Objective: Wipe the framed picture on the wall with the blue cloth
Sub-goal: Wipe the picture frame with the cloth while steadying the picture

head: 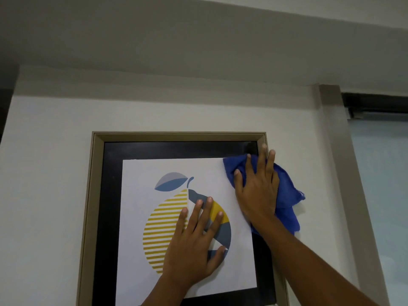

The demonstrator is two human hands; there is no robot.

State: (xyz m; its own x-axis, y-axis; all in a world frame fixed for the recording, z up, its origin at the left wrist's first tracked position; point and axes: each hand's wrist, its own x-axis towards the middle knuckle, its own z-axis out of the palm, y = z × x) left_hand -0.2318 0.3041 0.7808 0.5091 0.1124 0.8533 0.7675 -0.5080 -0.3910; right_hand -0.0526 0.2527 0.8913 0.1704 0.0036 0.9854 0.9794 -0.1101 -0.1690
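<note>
Both hands were up on the framed picture (110,195), which hung on the white wall (48,173). Right hand (257,188) lay with its palm flat and fingers spread over the blue cloth (287,191), pressing it against the picture's upper right corner, at about two o'clock from the picture's middle. It was not closed around the cloth; the fingers only held it down, and the fingertips (272,153) reached up to the beige frame edge at twelve o'clock from the palm. The cloth was bunched under that hand. Part of it showed at ten o'clock from the hand, over the corner of the white print, and a larger fold spilled out at three to four o'clock, past the frame and onto the wall.

Left hand (194,244) was open and held nothing. It rested flat on the glass over the print's lemon design (163,226), fingers apart and pointing toward one o'clock, thumb out at three o'clock. From this hand the cloth sat at about one o'clock, near but not touching.

A dark window frame (375,104) stood well apart at three o'clock from the picture, beyond a beige pillar (340,151).
</note>
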